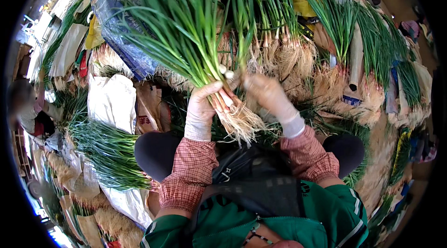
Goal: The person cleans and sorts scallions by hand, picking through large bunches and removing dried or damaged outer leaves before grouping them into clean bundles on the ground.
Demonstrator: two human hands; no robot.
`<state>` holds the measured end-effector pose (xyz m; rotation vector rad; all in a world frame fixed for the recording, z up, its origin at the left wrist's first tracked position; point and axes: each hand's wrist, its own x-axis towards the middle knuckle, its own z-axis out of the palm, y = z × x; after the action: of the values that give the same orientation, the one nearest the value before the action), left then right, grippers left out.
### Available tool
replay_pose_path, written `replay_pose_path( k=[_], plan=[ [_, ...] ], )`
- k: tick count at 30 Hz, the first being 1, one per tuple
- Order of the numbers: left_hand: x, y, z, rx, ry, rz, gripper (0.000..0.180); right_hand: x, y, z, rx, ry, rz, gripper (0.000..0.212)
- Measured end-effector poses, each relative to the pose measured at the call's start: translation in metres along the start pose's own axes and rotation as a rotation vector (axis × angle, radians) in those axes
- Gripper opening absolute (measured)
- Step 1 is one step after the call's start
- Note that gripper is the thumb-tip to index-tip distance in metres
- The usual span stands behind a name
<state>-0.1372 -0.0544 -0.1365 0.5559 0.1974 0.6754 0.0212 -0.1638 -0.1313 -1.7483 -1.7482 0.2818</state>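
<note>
My left hand (204,103), in a pale glove, is closed round the lower stalks of a bunch of green onions (198,57). Their long green leaves fan out up and to the left, and their pale roots (241,120) hang below the grip. Just right of the bunch is my gloved right hand (270,97), blurred by motion, its fingers curled in. A single green onion stalk (242,48) runs down to these fingertips, which appear closed on its lower end; the blur hides the exact contact. Both forearms wear red checked sleeves.
More green onions (265,10) lie in a rooted heap ahead, beside a clear-and-blue plastic sheet (123,38). Another pile of green onions (104,155) and a white sack (111,101) lie left. Bundles (372,48) line the right. A person (32,113) sits far left.
</note>
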Motion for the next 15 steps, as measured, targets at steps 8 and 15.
replay_pose_path(
  k=[8,15],
  plan=[
    [0.000,0.002,-0.015,0.239,0.024,-0.120,0.027,0.038,-0.003,0.032,0.708,0.253,0.522,0.028],
    [-0.001,-0.008,-0.009,0.111,-0.091,-0.079,0.029,0.027,0.019,0.063,1.832,0.395,0.839,0.023]
  ],
)
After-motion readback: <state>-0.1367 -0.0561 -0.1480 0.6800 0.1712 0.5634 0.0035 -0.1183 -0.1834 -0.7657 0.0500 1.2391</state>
